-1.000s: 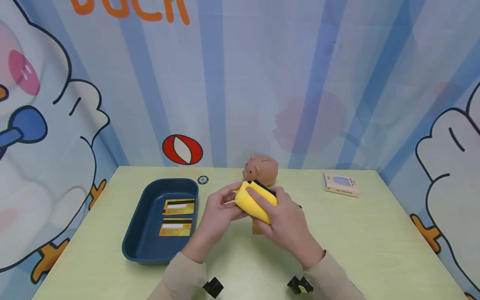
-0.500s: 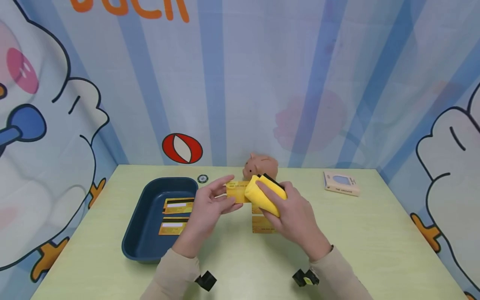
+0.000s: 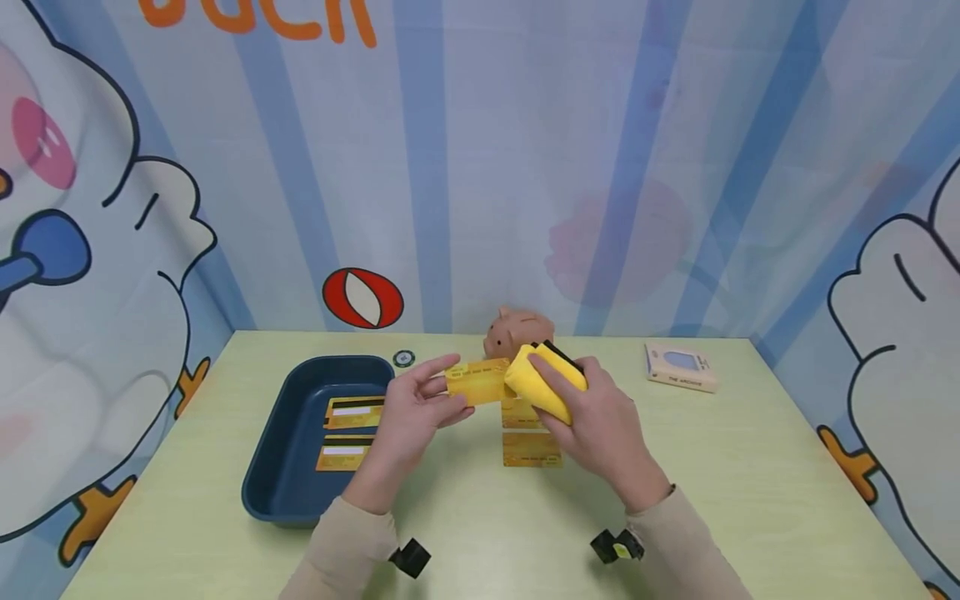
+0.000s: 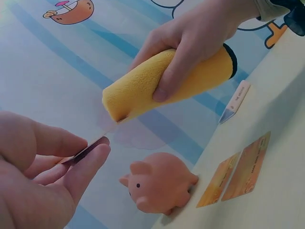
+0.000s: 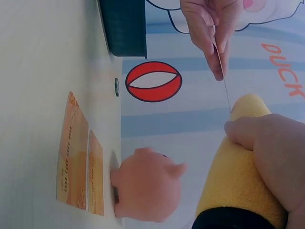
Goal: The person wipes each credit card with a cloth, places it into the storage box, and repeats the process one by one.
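Note:
My left hand (image 3: 408,417) pinches a gold bank card (image 3: 477,382) by its left end, with the number side toward the head camera. My right hand (image 3: 611,429) grips a folded yellow cloth (image 3: 542,383) with black edging. The cloth's left end meets or overlaps the card's right edge in the head view. Seen from the left wrist, thumb and fingers hold the card (image 4: 88,150) nearly edge-on, just below the cloth (image 4: 138,88). Two more gold cards (image 3: 532,450) lie one behind the other on the table below the cloth; the rear one is partly covered from the head camera.
A dark blue tray (image 3: 258,467) at the left holds two cards, magnetic stripes up. Behind it lies a round chip (image 3: 404,358). A pink piggy bank (image 3: 517,329) stands at the back, and a small box (image 3: 681,368) lies at the back right.
The hands have moved apart, the left leftward and the right rightward with the cloth. The card, earlier hidden by the cloth, now shows between them. The cards on the table have come into view.

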A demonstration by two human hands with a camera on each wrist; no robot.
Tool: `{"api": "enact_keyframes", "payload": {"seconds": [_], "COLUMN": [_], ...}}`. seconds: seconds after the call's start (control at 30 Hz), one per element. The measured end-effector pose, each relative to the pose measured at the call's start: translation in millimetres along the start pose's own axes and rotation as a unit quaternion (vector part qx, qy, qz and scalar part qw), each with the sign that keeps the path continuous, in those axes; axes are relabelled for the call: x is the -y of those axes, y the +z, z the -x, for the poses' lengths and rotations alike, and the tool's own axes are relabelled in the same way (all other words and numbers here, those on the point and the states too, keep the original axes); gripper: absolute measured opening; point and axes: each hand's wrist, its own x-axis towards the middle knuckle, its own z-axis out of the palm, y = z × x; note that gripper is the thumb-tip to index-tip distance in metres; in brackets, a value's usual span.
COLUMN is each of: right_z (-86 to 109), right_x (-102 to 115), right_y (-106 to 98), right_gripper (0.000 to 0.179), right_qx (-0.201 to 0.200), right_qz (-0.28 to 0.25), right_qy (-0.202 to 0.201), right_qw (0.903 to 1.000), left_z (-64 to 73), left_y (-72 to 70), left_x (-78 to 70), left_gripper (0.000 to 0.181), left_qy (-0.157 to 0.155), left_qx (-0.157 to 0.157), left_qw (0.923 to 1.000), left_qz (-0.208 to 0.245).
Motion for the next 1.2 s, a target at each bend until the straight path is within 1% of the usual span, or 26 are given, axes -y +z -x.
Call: {"api": "enact_keyframes", "payload": {"seconds": [0.2, 0.3, 0.37, 0.47, 0.57, 0.67, 0.83, 0.9, 0.97, 1.2], "right_z": [-0.3, -0.6, -0.9, -1.4, -1.7, -1.5, -1.4, -1.1, -0.9, -2.1], "right_x": [-5.4, -7.1, -7.9, -8.1, -7.9, -7.0, -5.6, -5.1, -4.8, -3.4], "right_y": [-5.0, -7.8, -9.1, -11.6, -13.3, -14.5, -15.3, -15.6, -15.9, -17.7], "right_gripper": [0.071, 0.071, 0.072, 0.071, 0.071, 0.071, 0.072, 0.071, 0.071, 0.071], "right_qx": [0.010, 0.016, 0.017, 0.017, 0.017, 0.019, 0.023, 0.023, 0.023, 0.019], "right_qz": [-0.021, -0.035, -0.043, -0.051, -0.057, -0.061, -0.063, -0.064, -0.065, -0.066], "right_qy": [0.038, 0.052, 0.057, 0.061, 0.064, 0.067, 0.072, 0.073, 0.074, 0.072], "right_qw": [0.9990, 0.9979, 0.9973, 0.9967, 0.9962, 0.9957, 0.9951, 0.9950, 0.9949, 0.9951], "left_z": [-1.2, -1.2, -1.0, -0.4, -0.4, -0.1, -0.7, -1.1, -1.9, -2.2], "left_y": [-2.0, -0.7, 0.7, 2.8, 4.3, 5.3, 5.3, 4.8, 4.2, 3.4], "left_x": [0.8, 1.8, 3.1, 5.6, 7.9, 8.7, 9.0, 9.5, 10.2, 9.7], "left_gripper": [0.062, 0.060, 0.054, 0.041, 0.030, 0.025, 0.022, 0.022, 0.020, 0.024], "left_qy": [-0.012, -0.013, -0.007, 0.007, 0.022, 0.034, 0.055, 0.062, 0.063, 0.048], "left_qx": [0.000, 0.004, 0.006, 0.005, -0.003, -0.013, -0.026, -0.027, -0.023, -0.006], "left_qw": [0.9999, 0.9998, 0.9995, 0.9986, 0.9975, 0.9963, 0.9938, 0.9936, 0.9948, 0.9984], "left_qz": [0.002, -0.013, -0.029, -0.051, -0.067, -0.078, -0.093, -0.090, -0.076, -0.027]}}
